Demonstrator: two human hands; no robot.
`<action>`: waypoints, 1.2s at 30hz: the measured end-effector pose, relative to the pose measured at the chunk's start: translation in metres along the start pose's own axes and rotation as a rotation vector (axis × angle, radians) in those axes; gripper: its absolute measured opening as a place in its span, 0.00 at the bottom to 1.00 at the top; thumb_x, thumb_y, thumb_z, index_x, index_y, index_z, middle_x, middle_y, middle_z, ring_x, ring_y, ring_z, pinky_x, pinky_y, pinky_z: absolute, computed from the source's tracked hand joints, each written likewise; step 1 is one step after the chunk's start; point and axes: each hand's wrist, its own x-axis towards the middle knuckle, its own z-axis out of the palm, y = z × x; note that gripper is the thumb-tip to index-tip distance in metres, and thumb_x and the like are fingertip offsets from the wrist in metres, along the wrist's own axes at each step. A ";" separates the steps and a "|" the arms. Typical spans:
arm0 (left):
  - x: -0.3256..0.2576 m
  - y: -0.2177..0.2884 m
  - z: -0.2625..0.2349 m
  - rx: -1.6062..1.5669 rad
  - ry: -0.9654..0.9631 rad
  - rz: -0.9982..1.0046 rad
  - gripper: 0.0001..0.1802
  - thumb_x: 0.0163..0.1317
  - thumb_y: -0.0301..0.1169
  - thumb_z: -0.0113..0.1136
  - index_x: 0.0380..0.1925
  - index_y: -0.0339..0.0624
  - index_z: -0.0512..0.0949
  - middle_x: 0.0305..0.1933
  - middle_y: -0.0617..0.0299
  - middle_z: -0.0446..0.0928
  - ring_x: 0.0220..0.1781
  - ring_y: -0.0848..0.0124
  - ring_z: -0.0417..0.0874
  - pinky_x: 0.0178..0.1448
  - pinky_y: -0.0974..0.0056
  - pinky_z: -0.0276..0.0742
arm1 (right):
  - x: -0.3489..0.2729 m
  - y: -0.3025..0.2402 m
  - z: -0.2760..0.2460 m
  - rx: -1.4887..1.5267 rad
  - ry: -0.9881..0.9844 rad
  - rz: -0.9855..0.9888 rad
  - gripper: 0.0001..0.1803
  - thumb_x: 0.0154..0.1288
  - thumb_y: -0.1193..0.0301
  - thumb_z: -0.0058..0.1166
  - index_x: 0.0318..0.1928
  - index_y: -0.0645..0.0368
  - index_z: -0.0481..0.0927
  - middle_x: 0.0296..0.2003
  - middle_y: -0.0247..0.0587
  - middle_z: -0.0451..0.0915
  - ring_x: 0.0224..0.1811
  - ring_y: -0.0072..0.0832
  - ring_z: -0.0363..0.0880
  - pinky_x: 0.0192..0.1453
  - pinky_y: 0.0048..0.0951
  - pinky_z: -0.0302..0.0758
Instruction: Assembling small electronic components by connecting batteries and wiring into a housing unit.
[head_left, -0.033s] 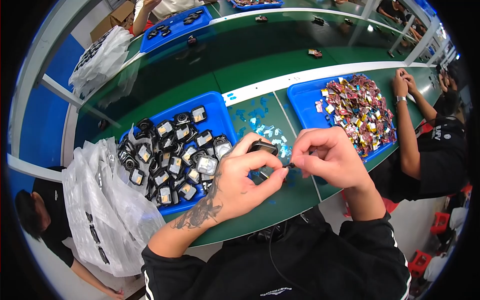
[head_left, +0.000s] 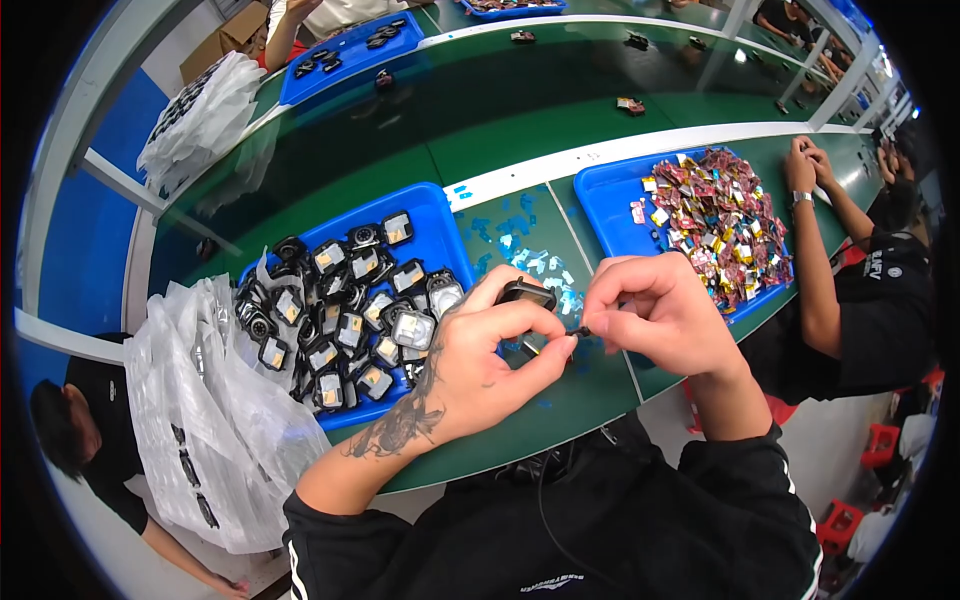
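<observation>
My left hand (head_left: 505,350) is closed around a black watch case (head_left: 528,292), held between its curled fingers. Thumb and forefinger of that hand come together at a small dark piece (head_left: 578,331), too small to make out. My right hand (head_left: 650,305) pinches at the same dark piece from the other side, its fingertips almost meeting the left ones. Left of my hands, a blue tray (head_left: 440,215) carries a heap of black watch cases (head_left: 350,330), many with a pale inner part showing. To the right, another blue tray (head_left: 605,195) holds a pile of small pink, silver and yellow parts (head_left: 715,225).
Blue film scraps (head_left: 515,235) lie on the green table (head_left: 590,235) between the trays. Clear plastic bags (head_left: 215,420) hang over the left tray's near side. Beyond a white rail (head_left: 520,177) runs a green belt (head_left: 500,100) with scattered parts. A co-worker (head_left: 835,290) sits at right.
</observation>
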 end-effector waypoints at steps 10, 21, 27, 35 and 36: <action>0.000 -0.003 0.003 0.389 0.145 0.261 0.10 0.47 0.22 0.73 0.32 0.39 0.84 0.39 0.55 0.75 0.35 0.65 0.79 0.37 0.64 0.76 | 0.011 0.019 0.003 0.373 -0.004 0.168 0.06 0.65 0.74 0.56 0.34 0.65 0.81 0.29 0.33 0.80 0.27 0.16 0.78 0.31 0.20 0.77; 0.000 -0.014 0.003 -0.137 0.269 -0.147 0.05 0.56 0.25 0.68 0.33 0.38 0.85 0.39 0.61 0.77 0.35 0.79 0.77 0.33 0.75 0.72 | 0.032 0.037 0.015 -0.817 0.394 -0.292 0.11 0.56 0.78 0.61 0.42 0.60 0.82 0.31 0.46 0.79 0.29 0.44 0.79 0.35 0.37 0.77; 0.001 -0.016 0.006 -0.235 0.282 -0.198 0.04 0.57 0.25 0.67 0.32 0.38 0.85 0.38 0.61 0.77 0.35 0.81 0.76 0.33 0.77 0.71 | 0.025 0.032 0.025 -0.420 0.437 -0.231 0.10 0.63 0.80 0.57 0.45 0.63 0.81 0.37 0.42 0.81 0.36 0.27 0.82 0.39 0.25 0.78; -0.001 -0.020 0.006 -0.220 0.230 -0.161 0.15 0.65 0.23 0.57 0.51 0.42 0.80 0.44 0.61 0.77 0.39 0.80 0.74 0.40 0.74 0.71 | 0.023 0.031 0.041 -0.018 0.480 -0.373 0.08 0.59 0.84 0.59 0.40 0.66 0.83 0.36 0.41 0.81 0.38 0.24 0.80 0.42 0.22 0.77; 0.001 -0.017 0.004 -0.390 0.217 -0.229 0.20 0.67 0.21 0.52 0.59 0.40 0.74 0.50 0.58 0.76 0.45 0.77 0.75 0.46 0.72 0.72 | 0.020 0.030 0.037 -0.147 0.484 -0.388 0.08 0.58 0.85 0.59 0.39 0.67 0.84 0.35 0.41 0.82 0.37 0.25 0.80 0.41 0.23 0.77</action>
